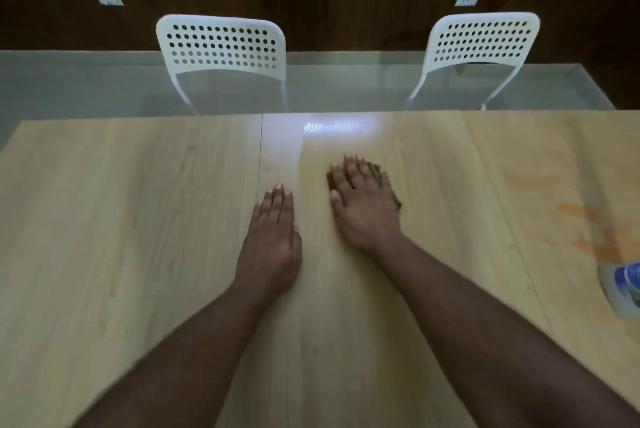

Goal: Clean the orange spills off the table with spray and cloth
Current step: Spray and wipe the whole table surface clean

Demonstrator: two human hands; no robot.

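On the pale wood-grain tabletop [138, 237], near its middle: two hands, both palm-down. Left hand [272, 237] lay flat on the bare surface, fingers straight, together and released, holding nothing. Right hand [363, 199] pressed flat upon one dark cloth [379, 175], fingers extended and slightly spread; the cloth showed only at the hand's edges. Both forearms were bare and reached in from the near edge. Orange spills [588, 223]: several smears, well apart from the cloth, toward the right side. One spray bottle [623, 289], blue and white, blurred and cut by the right border just beside the smears; its label could not be read. Beyond the far edge: two white perforated chairs [221, 47].
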